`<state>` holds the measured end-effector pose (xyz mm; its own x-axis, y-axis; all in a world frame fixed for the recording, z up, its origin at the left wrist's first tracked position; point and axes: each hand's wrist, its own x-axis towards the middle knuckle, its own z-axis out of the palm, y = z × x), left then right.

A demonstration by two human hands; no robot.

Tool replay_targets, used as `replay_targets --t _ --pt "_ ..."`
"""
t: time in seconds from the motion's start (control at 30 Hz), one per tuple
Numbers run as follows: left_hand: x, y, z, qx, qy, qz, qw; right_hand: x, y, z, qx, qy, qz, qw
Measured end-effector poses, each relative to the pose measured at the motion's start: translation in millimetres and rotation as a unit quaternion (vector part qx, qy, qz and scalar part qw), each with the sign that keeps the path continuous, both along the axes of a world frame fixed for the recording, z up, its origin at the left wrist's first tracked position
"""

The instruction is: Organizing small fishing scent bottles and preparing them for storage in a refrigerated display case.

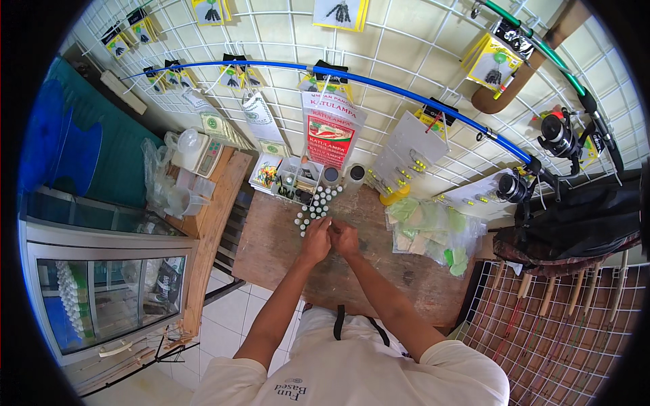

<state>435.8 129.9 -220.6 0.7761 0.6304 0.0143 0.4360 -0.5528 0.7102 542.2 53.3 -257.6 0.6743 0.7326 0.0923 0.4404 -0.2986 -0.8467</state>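
My left hand [316,239] and my right hand [344,239] meet over the wooden table [271,240], fingers closed and their tips close together. Whatever is between them is hidden or too small to name. Just beyond my left hand stands a cluster of small white-capped bottles [320,203], several of them close by its fingers. Behind these is a white divided organizer box [288,179] with small colourful items and bottles in its compartments. Two jars with dark lids, a greyish jar [330,177] and a clear jar [355,176], stand to the right of the box.
Plastic packets with green contents [433,230] lie at the table's right, near a yellow-lidded container [395,194]. A blue fishing rod [406,91] crosses the white wire grid. A kitchen scale [206,159] and plastic cups [186,201] sit on a side shelf above a glass cabinet [112,298].
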Motion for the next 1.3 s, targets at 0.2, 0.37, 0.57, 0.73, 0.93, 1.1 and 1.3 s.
replay_targets --t 0.2,0.37,0.57,0.73,0.93,1.1,1.3 --pt "-25.1 -21.1 28.9 -0.061 -0.076 0.037 0.995 -1.5 -36.1 41.3 -0.021 0.082 0.014 0.996" --pt "-50.2 -64.4 69.2 -0.206 -0.129 0.062 0.968 -14.9 -86.0 93.8 0.016 0.142 0.066 0.988" --pt "-92.6 -108.7 89.9 -0.322 -0.188 0.102 0.922 -37.6 -120.7 146.2 0.010 0.220 0.144 0.965" --pt "-116.8 -130.1 125.7 -0.317 -0.236 0.093 0.914 -46.5 -123.5 176.5 0.075 0.257 0.244 0.932" --pt "-142.3 -146.4 153.4 -0.354 -0.318 0.165 0.864 -54.2 -102.4 199.5 0.065 0.292 0.372 0.879" --pt "-178.3 -149.8 161.9 -0.332 -0.357 0.211 0.847 -89.5 -83.5 218.6 0.108 0.262 0.432 0.856" --pt "-223.4 -153.0 183.9 -0.262 -0.405 0.266 0.835 -149.0 -60.7 238.2 0.119 0.258 0.477 0.831"
